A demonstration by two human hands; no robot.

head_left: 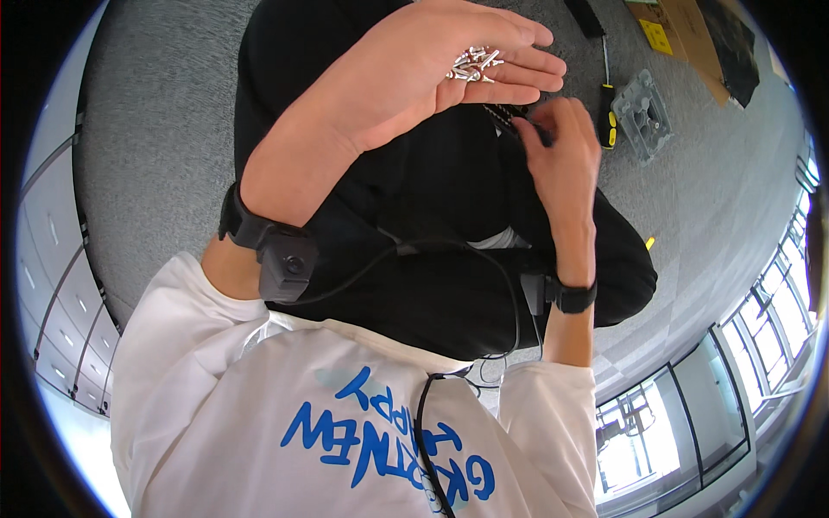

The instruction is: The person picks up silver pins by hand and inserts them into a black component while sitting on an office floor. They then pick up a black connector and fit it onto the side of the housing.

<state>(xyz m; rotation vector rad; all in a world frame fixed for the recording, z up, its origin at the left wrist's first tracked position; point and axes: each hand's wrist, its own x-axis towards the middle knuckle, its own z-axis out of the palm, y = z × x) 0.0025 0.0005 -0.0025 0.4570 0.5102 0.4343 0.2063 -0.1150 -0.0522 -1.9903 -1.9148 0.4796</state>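
left hand (414,73), upper centre, lies open and cupped, silver screws (473,65) heaped on its fingers; right hand (561,160), just below-right, pinches a small dark part (509,115).

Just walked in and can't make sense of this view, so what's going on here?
A person sitting on grey carpet holds a small heap of silver screws in the open palm of the left hand. The right hand pinches a small dark part just below it, over the lap; what the part is cannot be told. On the carpet beyond lie a yellow-and-black screwdriver and a grey metal bracket, neither touched.
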